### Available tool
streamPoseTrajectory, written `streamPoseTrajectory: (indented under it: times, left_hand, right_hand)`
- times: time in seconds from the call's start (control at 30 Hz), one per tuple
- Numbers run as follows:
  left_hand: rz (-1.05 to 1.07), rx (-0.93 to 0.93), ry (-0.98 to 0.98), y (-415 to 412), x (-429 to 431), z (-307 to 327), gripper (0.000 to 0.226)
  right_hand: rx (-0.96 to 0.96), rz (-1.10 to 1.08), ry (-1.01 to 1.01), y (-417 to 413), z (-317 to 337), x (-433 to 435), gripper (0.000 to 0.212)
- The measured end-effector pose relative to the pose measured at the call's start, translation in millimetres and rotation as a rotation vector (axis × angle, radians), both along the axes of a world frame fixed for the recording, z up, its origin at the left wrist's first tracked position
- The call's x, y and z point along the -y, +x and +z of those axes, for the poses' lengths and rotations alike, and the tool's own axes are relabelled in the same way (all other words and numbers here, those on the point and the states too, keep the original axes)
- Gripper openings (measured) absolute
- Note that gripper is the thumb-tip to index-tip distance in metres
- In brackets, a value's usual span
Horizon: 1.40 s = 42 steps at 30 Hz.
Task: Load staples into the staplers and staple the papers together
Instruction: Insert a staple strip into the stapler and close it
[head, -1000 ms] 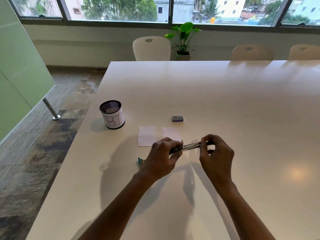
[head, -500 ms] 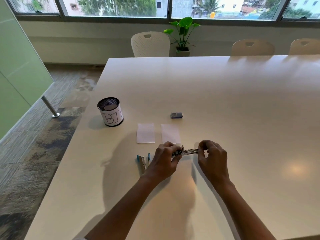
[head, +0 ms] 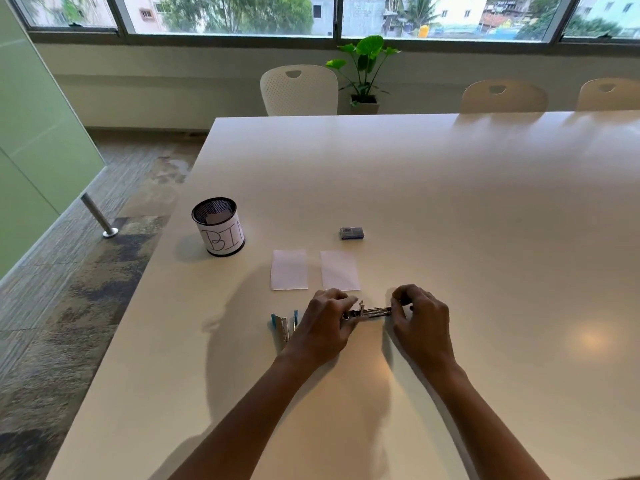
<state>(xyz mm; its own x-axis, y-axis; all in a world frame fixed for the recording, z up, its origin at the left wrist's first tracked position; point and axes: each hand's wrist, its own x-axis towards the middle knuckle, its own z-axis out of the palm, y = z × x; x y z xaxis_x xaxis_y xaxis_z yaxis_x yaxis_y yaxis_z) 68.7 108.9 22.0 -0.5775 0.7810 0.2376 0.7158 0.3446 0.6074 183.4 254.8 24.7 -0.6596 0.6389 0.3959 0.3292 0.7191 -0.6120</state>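
A small dark stapler, opened out flat with its metal track showing, is held between both hands just above the white table. My left hand grips its left end and my right hand pinches its right end. To the left of my left hand a blue stapler lies open on the table, partly hidden by the hand. Two small white papers lie side by side beyond the hands. A small blue staple box sits farther back.
A black mesh cup labelled BIN stands near the table's left edge. Chairs and a potted plant line the far side under the window. The floor drops away to the left.
Both hands have lowered the dark stapler toward the table. The blue stapler to the left, mostly covered before, now shows more fully.
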Motion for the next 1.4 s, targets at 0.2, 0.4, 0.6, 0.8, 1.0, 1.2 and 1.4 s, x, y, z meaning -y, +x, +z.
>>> streamPoseTrajectory:
  times: [0.2,0.4,0.6,0.8,1.0,1.2,1.4]
  left_hand:
    - [0.064,-0.006,0.064,-26.7,16.7,33.1,0.051]
    - [0.281,-0.074,0.138,-69.8,45.7,46.9,0.038]
    - [0.472,-0.104,0.021,-100.6,63.8,10.3,0.033]
    - [0.535,-0.154,-0.049,-102.7,70.9,-22.4,0.034]
    - [0.547,-0.180,-0.165,-105.4,65.4,-24.0,0.047]
    - [0.549,-0.201,-0.231,-107.6,66.8,-26.6,0.054]
    - [0.552,-0.186,-0.227,-110.7,66.9,-27.8,0.054]
  right_hand:
    - [-0.181,0.052,-0.040,-15.0,33.2,-2.5,0.015]
    - [-0.274,0.152,-0.140,-40.6,71.7,0.2,0.020]
    - [-0.207,0.298,-0.197,-71.8,81.1,11.9,0.021]
    - [-0.078,0.515,-0.157,-105.3,63.7,36.2,0.017]
    - [-0.139,0.624,-0.129,-154.1,69.5,59.6,0.014]
    - [-0.209,0.578,-0.099,-214.5,87.5,80.3,0.016]
    - [-0.155,0.589,-0.040,-270.5,93.6,92.4,0.018]
